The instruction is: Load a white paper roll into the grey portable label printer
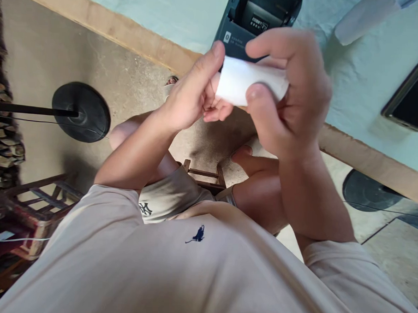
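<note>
A small white paper roll (pixel 247 82) lies sideways between my two hands, above the table's near edge. My left hand (pixel 198 89) grips its left end, thumb along the top corner and fingers curled underneath. At the right end, my right hand (pixel 298 91) is closed on the roll, with its thumb pressed on the near face and its index finger arched above. Just behind the hands stands a dark thermal label printer (pixel 235 26), its lid raised and the inner bay showing. My hands cover the printer's near part.
The table has a pale blue-green cover (pixel 159 16). A white cylinder (pixel 365 20) lies at the upper right, near a dark phone (pixel 414 91). Below are round black stand bases (pixel 81 111), a wooden stool (pixel 208 174) and, at left, stacked firewood (pixel 5 138).
</note>
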{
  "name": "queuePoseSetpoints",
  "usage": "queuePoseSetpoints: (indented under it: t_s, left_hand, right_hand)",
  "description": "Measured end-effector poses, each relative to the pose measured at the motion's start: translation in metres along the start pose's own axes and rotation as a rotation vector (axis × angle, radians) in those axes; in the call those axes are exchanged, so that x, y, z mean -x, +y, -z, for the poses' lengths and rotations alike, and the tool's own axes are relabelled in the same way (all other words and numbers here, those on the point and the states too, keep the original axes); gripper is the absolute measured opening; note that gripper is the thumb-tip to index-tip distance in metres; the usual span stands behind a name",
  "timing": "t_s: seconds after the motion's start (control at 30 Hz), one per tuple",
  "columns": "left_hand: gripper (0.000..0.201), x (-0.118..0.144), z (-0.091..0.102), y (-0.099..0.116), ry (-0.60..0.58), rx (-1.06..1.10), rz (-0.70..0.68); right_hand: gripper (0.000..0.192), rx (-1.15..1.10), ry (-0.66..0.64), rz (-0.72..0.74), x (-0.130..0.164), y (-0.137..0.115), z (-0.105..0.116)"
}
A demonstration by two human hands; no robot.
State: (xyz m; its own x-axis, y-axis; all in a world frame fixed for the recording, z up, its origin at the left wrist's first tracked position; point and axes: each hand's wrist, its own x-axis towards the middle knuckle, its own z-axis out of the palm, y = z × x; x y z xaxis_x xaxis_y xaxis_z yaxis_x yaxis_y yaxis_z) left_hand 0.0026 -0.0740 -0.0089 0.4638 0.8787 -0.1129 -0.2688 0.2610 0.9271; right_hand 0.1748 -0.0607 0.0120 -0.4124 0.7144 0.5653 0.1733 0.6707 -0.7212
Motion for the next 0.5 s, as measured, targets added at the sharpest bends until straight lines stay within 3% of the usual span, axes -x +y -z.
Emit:
queuePoseSetpoints:
  t_s: [0.1, 0.23, 0.37, 0.5]
  left_hand:
    - [0.055, 0.000, 0.004, 0.005, -0.110, -0.048, -0.019]
    - [0.061, -0.001, 0.013, 0.006, -0.108, -0.013, -0.099]
    - [0.047, -0.005, 0.019, 0.006, -0.023, 0.001, -0.251]
    - [0.039, -0.013, 0.012, 0.008, -0.041, -0.141, -0.396]
  right_hand:
    - [0.026, -0.101, 0.123, -0.068, -0.001, -0.003, -0.005]
    - [0.032, -0.172, 0.158, -0.266, -0.001, 0.001, -0.017]
    - [0.032, -0.128, 0.155, -0.277, 0.003, 0.007, -0.024]
    - [0.033, -0.108, 0.206, -0.238, 0.004, 0.004, -0.023]
